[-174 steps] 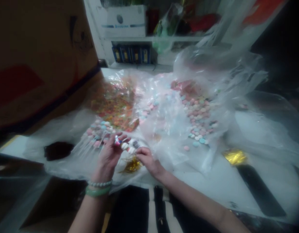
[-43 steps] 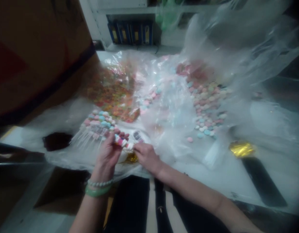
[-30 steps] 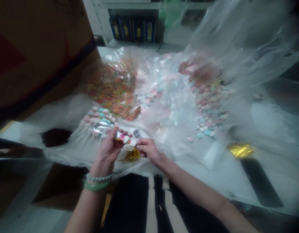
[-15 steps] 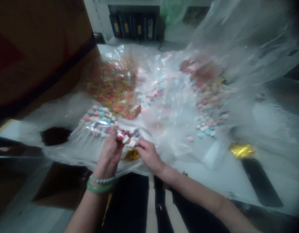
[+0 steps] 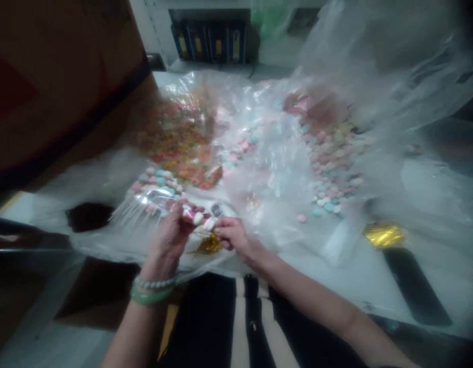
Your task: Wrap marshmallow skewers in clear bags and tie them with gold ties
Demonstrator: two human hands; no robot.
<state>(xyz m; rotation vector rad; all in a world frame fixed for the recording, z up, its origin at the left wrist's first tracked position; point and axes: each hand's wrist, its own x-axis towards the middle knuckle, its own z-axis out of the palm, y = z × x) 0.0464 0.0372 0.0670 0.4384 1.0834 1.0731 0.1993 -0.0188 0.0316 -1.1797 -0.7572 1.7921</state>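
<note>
A clear bag [image 5: 188, 82] is holding orange pieces [image 5: 186, 153] left; pastel discs [image 5: 330, 158] are lying amid plastic [image 5: 284, 153] right. Near, left hand [image 5: 170, 232] and right hand [image 5: 236, 237] are pinching white pieces [image 5: 198, 219]; blue boxes [image 5: 209, 43] are standing beyond the table [image 5: 313, 281].

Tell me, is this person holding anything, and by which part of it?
Yes: a short row of small white and pink pieces. The left grip holds its left end; the right grip pinches its right end. Blur hides finer detail.
</note>
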